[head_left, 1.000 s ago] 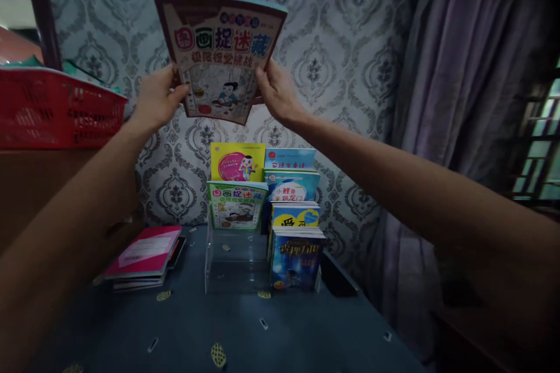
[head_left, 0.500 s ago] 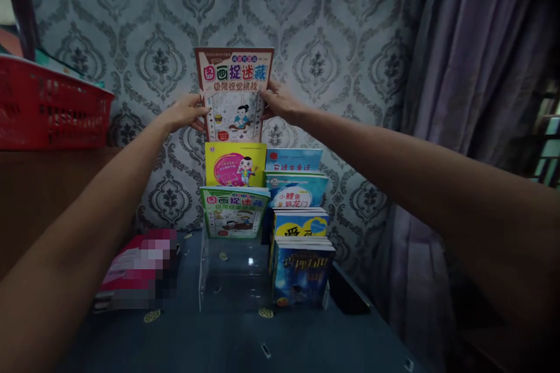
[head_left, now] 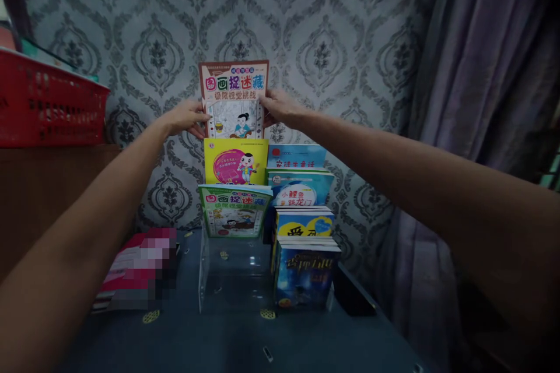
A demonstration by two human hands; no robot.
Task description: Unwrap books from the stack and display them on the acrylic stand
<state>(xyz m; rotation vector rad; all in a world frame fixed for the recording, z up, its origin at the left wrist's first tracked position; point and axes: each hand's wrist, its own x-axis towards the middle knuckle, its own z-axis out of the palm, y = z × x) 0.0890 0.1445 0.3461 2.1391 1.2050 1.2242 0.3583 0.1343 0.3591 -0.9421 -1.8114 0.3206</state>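
Note:
A brown-bordered picture book (head_left: pixel 236 93) stands upright between my hands, its lower part hidden behind a yellow book (head_left: pixel 236 162). My left hand (head_left: pixel 189 119) grips its left edge, thumb on the cover. On the opposite edge my right hand (head_left: pixel 282 108) is closed in the same way, fingers behind. Below the yellow book, a green-bordered book (head_left: pixel 235 213) leans back in the left column of a clear stepped rack (head_left: pixel 231 271). The right column carries light-blue books (head_left: pixel 301 183), a yellow-and-blue book (head_left: pixel 303 224) and dark-blue books (head_left: pixel 306 274) at the front.
Pink books (head_left: pixel 131 268), partly pixelated, lie stacked left of the rack on the dark table (head_left: pixel 210 341). A red basket (head_left: pixel 52 102) sits on a brown cabinet (head_left: pixel 56 204) at far left. Something flat and black (head_left: pixel 354 291) lies right of the rack. Purple curtains (head_left: pixel 464 99) hang at right.
Both hands have lowered the brown-bordered book, so the yellow book now covers more of its lower part. The view has shifted slightly.

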